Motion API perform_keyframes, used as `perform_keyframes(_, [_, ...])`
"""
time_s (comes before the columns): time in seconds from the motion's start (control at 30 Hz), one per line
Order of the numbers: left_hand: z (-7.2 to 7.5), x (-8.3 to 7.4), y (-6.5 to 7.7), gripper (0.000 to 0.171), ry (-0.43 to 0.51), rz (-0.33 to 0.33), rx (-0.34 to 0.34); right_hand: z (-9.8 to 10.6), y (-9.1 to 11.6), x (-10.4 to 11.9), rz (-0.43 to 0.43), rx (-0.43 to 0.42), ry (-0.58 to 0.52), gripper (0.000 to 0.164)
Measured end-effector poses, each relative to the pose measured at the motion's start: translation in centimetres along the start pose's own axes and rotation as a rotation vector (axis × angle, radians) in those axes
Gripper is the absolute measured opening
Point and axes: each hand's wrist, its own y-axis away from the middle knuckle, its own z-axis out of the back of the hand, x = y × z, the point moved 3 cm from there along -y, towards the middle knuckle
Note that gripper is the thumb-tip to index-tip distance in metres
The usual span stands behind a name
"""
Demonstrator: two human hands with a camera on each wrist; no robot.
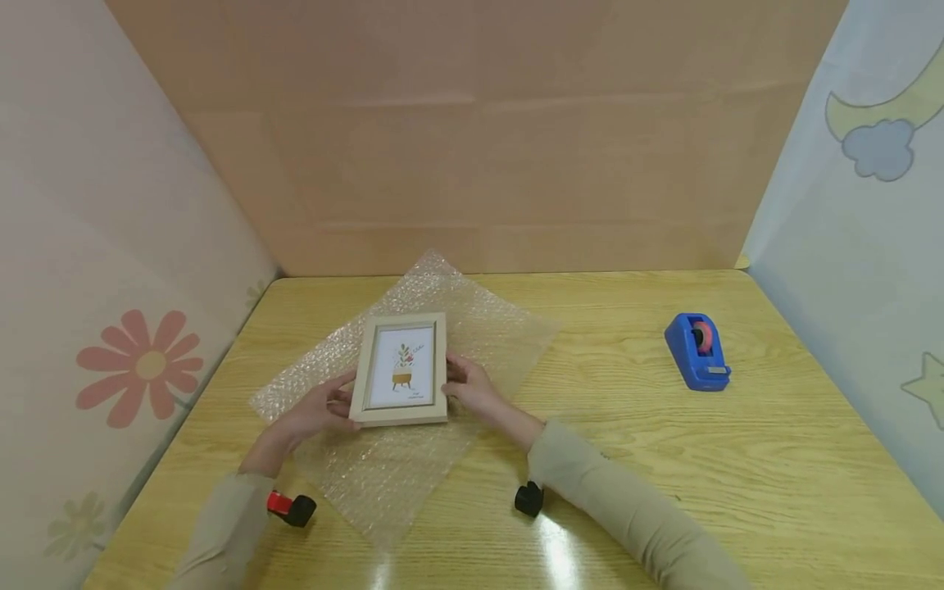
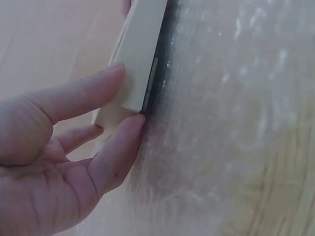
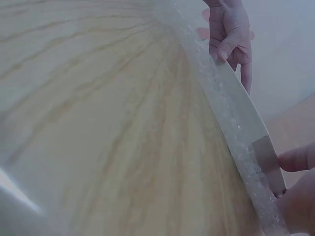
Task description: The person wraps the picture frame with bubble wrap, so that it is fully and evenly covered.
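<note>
A picture frame point(image 1: 401, 369) with a pale wood border and a potted-plant print lies face up over a sheet of bubble wrap point(image 1: 413, 483). At its lower left corner, my left hand point(image 1: 313, 414) grips the edge. The left wrist view shows the thumb on the frame's pale side point(image 2: 140, 54) and fingertips around the corner. My right hand point(image 1: 475, 389) holds the opposite side, fingers at the edge. In the right wrist view, the right hand point(image 3: 298, 187) pinches the near end of the frame point(image 3: 241, 103), close over the bubble wrap point(image 3: 221, 110).
A blue tape dispenser point(image 1: 696, 352) with a pink roll stands on the right of the wooden table point(image 1: 627, 442). Black wrist devices point(image 1: 528, 498) show at both sleeves. A brown panel point(image 1: 472, 164) closes the back, with decorated walls at both sides.
</note>
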Motion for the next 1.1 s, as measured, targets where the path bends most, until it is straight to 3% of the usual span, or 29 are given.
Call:
perform_keyframes(0.17, [-0.1, 0.2, 0.2, 0.092, -0.037, -0.004, -0.013, -0.4, 1.0, 1.5, 0.054, 0.009, 0.075, 0.058])
perform_keyframes(0.33, [-0.1, 0.5, 0.3, 0.087, -0.049, -0.022, -0.03, -0.8, 1.6, 2.6, 0.043, 0.012, 0.112, 0.055])
perform_keyframes(0.57, [0.0, 0.8, 0.2, 0.081, -0.071, -0.034, -0.051, -0.2, 0.9, 1.5, 0.021, 0.043, 0.102, 0.056])
perform_keyframes(0.8, [0.4, 1.2, 0.5, 0.075, -0.152, -0.067, -0.082, 0.6, 1.2, 0.4, 0.031, 0.147, 0.357, 0.064])
perform_keyframes(0.93, [0.6, 1.4, 0.5, 0.073, -0.148, -0.079, -0.069, 0.5, 1.6, 0.2, 0.043, 0.202, 0.381, 0.066])
perform_keyframes(1.1, [0.5, 1.0, 0.6, 0.073, -0.143, -0.095, -0.048, 0.4, 1.7, 0.5, 0.051, 0.183, 0.399, 0.065])
